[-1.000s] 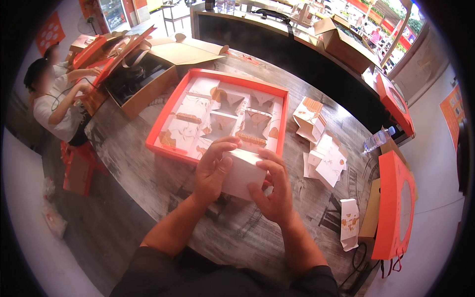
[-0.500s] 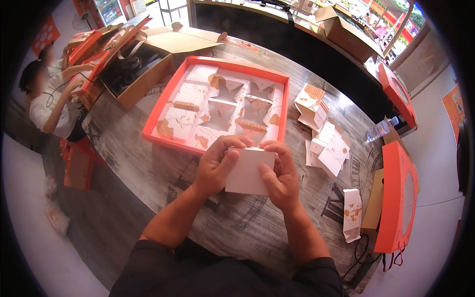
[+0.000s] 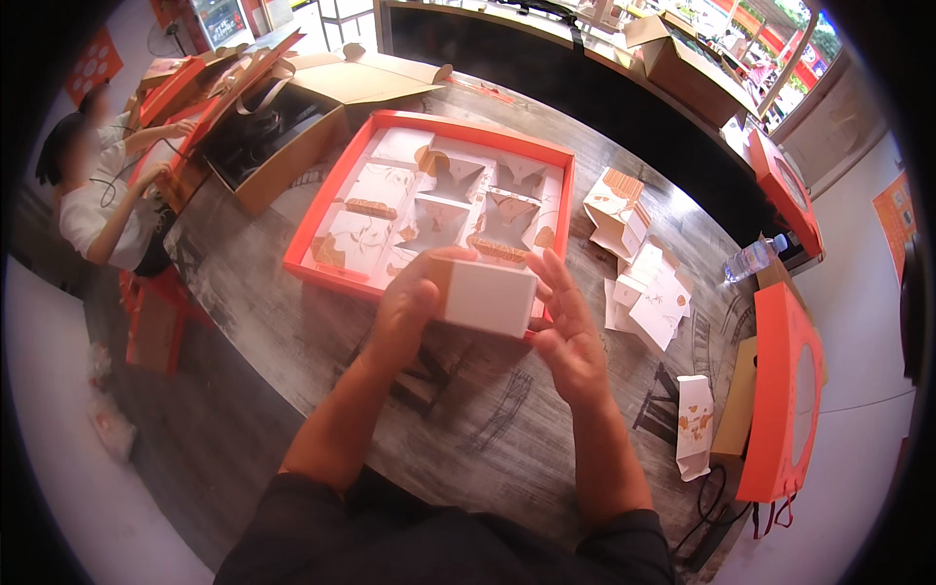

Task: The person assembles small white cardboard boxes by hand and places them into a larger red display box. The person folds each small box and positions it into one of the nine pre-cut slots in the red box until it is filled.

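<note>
Small white box (image 3: 489, 295), held above the table (image 3: 487, 429) just before the red tray (image 3: 310, 216), appears light, crushable card: left hand (image 3: 408, 304) clamps its end, right hand (image 3: 565, 336) open alongside, contact unclear; grip edges, not panels.

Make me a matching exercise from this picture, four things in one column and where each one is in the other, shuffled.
Things:
1. small white box
2. orange tray
3. plastic bottle
4. open cardboard carton

Places:
A. far left of the table, near a seated person
B. right edge of the table
C. between the two hands
D. middle of the table, beyond the hands

Pairs: 1-C, 2-D, 3-B, 4-A
</note>
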`<act>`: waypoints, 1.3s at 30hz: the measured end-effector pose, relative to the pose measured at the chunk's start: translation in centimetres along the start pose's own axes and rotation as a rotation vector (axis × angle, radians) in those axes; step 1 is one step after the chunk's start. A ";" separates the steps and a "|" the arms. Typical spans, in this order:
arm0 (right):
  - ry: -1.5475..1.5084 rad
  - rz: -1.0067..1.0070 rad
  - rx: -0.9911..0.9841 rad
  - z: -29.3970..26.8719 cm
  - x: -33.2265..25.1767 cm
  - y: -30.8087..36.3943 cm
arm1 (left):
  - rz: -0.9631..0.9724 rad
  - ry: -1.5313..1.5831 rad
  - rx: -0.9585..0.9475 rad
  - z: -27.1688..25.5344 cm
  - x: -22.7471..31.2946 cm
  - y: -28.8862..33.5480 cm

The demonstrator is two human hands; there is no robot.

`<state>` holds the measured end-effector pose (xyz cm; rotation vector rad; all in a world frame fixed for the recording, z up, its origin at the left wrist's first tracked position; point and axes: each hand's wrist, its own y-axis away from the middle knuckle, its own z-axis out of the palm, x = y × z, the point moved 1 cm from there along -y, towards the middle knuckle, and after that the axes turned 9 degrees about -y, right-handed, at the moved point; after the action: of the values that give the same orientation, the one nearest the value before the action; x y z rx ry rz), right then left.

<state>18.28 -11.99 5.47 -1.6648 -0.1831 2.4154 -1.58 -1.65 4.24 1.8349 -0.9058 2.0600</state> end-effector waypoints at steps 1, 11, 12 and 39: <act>0.070 -0.006 -0.017 0.3 -0.1 0.0 | -0.053 0.041 0.026 -0.3 -0.5 0.1; -0.046 0.021 0.136 0.4 0.3 0.1 | 0.141 -0.100 0.041 0.8 -0.2 -0.1; -0.048 0.032 0.153 0.4 0.4 0.0 | 0.195 -0.189 0.068 0.8 -0.2 -0.2; 0.331 -0.044 0.185 -0.6 2.5 1.4 | 0.600 -0.767 0.186 2.0 1.0 0.3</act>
<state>17.86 -12.74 2.68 -1.9145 0.0532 2.0167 -0.35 -3.25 5.20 2.8027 -1.6604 1.7232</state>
